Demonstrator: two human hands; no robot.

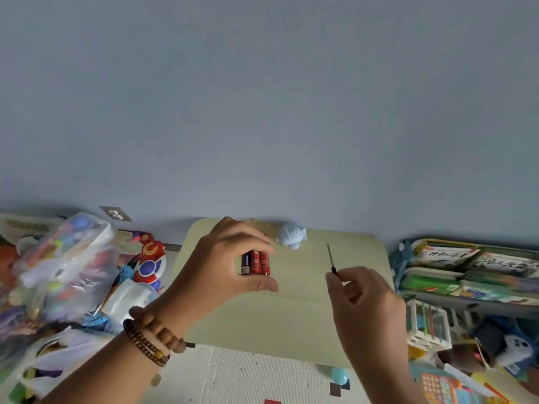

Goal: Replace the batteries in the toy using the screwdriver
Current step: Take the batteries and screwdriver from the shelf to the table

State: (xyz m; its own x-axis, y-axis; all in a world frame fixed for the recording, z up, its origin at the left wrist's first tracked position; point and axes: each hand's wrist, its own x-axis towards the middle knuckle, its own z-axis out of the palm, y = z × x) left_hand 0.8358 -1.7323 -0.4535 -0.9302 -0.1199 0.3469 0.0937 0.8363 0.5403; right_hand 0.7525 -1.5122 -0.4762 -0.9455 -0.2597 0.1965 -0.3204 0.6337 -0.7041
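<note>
The left hand point(224, 266) pinched three batteries point(256, 263) between fingers and thumb; the right hand point(364, 298) gripped a screwdriver point(331, 258). The blue toy point(291, 235) sat beyond both, between them.

grey card point(115, 213) at 9 o'clock: digit, maybe 3 | book covers point(446, 253) at 3 o'clock: Chinese characters, blurred | batteries point(255, 262): print unreadable
</note>
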